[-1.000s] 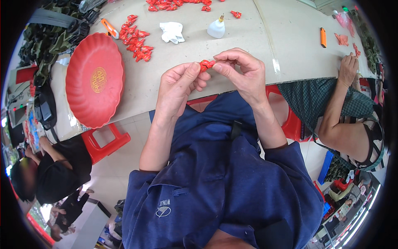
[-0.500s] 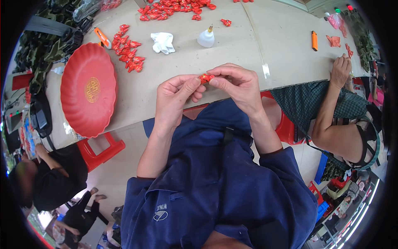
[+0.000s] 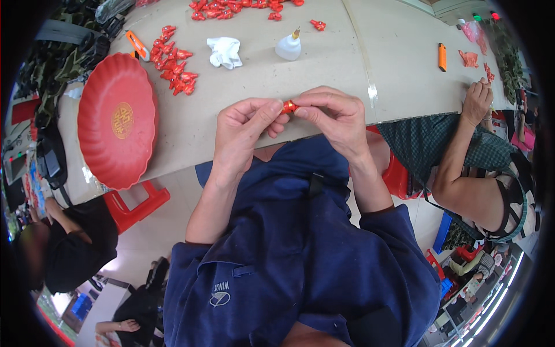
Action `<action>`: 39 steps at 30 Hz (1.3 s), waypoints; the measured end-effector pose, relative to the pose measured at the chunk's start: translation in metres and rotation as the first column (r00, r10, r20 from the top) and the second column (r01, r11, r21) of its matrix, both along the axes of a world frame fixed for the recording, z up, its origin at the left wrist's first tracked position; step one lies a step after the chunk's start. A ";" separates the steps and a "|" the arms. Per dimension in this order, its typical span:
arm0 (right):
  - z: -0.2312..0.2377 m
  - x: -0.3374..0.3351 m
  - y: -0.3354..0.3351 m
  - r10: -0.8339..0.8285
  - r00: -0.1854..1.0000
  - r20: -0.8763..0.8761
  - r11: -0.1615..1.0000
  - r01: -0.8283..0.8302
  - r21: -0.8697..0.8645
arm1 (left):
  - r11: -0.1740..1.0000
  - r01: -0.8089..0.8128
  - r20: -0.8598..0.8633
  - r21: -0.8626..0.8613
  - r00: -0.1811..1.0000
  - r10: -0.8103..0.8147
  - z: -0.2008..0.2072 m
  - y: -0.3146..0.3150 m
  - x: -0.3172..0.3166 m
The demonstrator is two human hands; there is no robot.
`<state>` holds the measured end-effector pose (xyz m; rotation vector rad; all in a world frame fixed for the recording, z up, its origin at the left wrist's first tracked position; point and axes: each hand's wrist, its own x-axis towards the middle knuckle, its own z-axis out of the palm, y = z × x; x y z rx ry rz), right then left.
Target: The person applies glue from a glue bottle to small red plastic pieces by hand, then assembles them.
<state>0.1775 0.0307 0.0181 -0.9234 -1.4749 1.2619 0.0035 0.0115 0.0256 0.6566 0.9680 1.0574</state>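
Note:
Between my two hands, just over the table's near edge, is a small glossy red piece with a gold patch [image 3: 289, 106]. My left hand [image 3: 250, 124] pinches its left end between thumb and fingers. On its other side, my right hand [image 3: 332, 115] grips it with thumb and forefinger. My fingertips cover much of the piece, so its exact kind is unclear. Similar small red pieces [image 3: 172, 63] lie in a strung-out heap beyond my left hand. More red pieces [image 3: 217, 8] are piled at the far edge, and a single one [image 3: 318, 25] lies apart.
A scalloped red tray [image 3: 92, 121] stands at the table's left. Farther back are an orange cutter [image 3: 137, 45], a crumpled white cloth [image 3: 224, 52] and a squeeze bottle with a pointed tip [image 3: 289, 46]. An orange lighter-shaped item [image 3: 442, 56] lies right, near a co-worker's hand [image 3: 477, 103].
The red piece has turned between my fingers and now shows a gold patch. Both hands stay in nearly the same place. The whole view has shifted slightly.

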 end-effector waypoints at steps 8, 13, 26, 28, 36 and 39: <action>0.013 0.024 0.023 -0.088 0.994 0.065 0.988 0.095 -0.124 | 1.000 0.015 -0.177 0.026 0.984 -0.010 -0.002 -0.003 -0.008; 0.030 0.061 0.126 -0.338 0.786 0.517 0.938 0.324 0.120 | 0.991 -0.041 -0.392 0.126 0.916 0.088 0.003 0.004 -0.019; 0.032 0.048 0.115 -0.072 0.775 0.628 0.996 0.089 0.004 | 0.764 0.315 -0.825 0.562 0.271 0.495 0.009 0.091 -0.018; 0.033 0.028 0.087 0.028 0.838 0.545 0.999 0.002 -0.055 | 0.730 0.365 -0.815 0.578 0.286 0.503 0.005 0.117 -0.014; 0.000 -0.005 0.068 -0.211 0.839 0.502 0.948 0.050 0.315 | 0.708 0.521 -0.879 0.477 0.288 0.381 -0.006 0.150 0.011; 0.009 0.003 0.059 -0.192 0.898 0.396 0.979 0.145 0.147 | 0.758 0.559 -0.936 0.336 0.290 0.200 -0.003 0.144 0.012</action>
